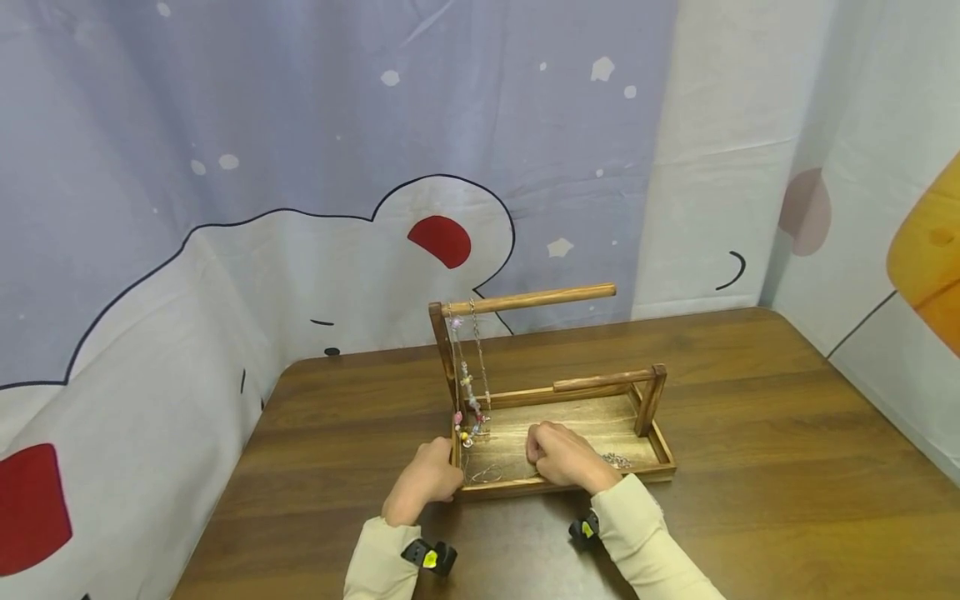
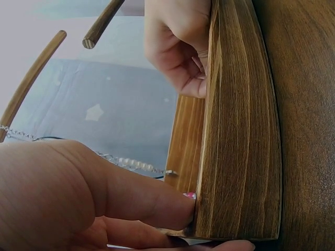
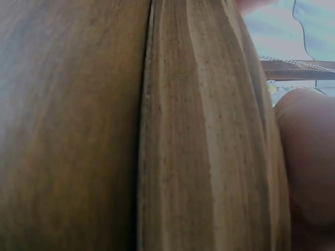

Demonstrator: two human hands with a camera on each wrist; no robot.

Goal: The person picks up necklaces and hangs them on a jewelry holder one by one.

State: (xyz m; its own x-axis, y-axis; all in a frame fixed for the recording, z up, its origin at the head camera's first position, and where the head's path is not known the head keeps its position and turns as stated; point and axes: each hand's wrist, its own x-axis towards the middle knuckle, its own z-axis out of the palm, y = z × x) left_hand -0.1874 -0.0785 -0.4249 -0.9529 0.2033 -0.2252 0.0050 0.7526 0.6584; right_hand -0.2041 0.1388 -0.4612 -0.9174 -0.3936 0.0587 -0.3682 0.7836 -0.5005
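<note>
A wooden jewelry stand (image 1: 525, 486) has a shallow tray base, a tall bar on the left post and a shorter bar on the right post. At the tray's front left corner, my left hand (image 1: 429, 477) grips the wall, thumb on the inner side in the left wrist view. My right hand (image 1: 562, 457) reaches over the front wall into the tray with its fingers curled downward. The wall hides those fingertips, and I cannot tell whether they hold anything. Beaded necklaces (image 1: 471, 400) hang from the tall bar (image 1: 540, 298) near its post.
Inside the tray, a thin silvery chain (image 1: 486, 475) lies at the front left. A bunched silver chain (image 1: 617, 460) lies beside my right wrist. The shorter bar (image 1: 603, 381) juts leftward over the back wall. A printed curtain (image 1: 337, 275) hangs behind the brown table (image 1: 330, 433).
</note>
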